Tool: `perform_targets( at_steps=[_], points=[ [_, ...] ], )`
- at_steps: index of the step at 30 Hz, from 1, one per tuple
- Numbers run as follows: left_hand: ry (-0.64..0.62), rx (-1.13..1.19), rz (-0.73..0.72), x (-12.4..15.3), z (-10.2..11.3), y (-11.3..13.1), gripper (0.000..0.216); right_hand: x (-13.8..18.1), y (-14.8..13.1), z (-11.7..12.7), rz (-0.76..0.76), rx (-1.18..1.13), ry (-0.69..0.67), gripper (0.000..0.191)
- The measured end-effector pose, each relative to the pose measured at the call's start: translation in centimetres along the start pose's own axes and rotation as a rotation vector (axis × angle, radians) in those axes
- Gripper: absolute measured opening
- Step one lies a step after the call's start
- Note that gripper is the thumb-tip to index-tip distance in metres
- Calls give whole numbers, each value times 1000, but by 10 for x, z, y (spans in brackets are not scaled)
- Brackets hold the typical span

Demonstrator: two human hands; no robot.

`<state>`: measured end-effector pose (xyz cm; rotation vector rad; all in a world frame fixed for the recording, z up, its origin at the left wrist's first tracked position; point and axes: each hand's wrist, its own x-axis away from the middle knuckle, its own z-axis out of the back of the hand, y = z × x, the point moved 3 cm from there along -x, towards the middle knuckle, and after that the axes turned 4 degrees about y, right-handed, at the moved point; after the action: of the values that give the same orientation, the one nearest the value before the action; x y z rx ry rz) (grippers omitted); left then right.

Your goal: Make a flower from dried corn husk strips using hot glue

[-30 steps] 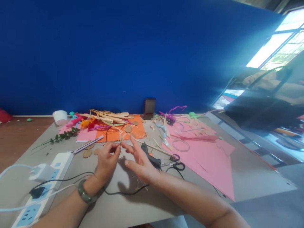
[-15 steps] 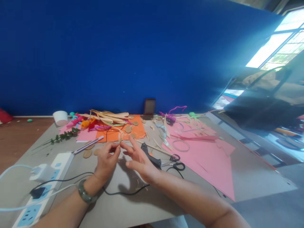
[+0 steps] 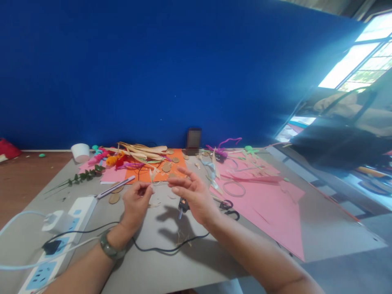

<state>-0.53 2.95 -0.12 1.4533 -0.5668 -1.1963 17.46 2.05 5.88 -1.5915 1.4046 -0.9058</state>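
Observation:
My left hand is closed in a pinch at the thumb and fingertips. A small pale, dry husk-like strip rises from the pinch, in front of the orange sheet. To its right, my right hand is open, its fingers spread and pointing left. Below the right palm shows the front end of a black glue gun, its nozzle towards me. The hand hides the rest of it, and I cannot tell whether they touch. Black-handled scissors lie right of the right hand.
A white power strip with plugs stands at left, near a pen-like stick and a green sprig. Dried strips lie on orange paper. Pink paper covers the right. A black cable crosses the front.
My right hand has moved right and up, away from the left fingertips, and now covers most of the glue gun. My left hand stays nearly in place, still pinching the strip.

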Motion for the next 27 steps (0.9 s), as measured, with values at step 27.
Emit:
perform_targets(
  at_steps=[27],
  points=[
    [90,209,79,-16,13,20,19,-14,-2,11,240,1032,-527,29]
  ],
)
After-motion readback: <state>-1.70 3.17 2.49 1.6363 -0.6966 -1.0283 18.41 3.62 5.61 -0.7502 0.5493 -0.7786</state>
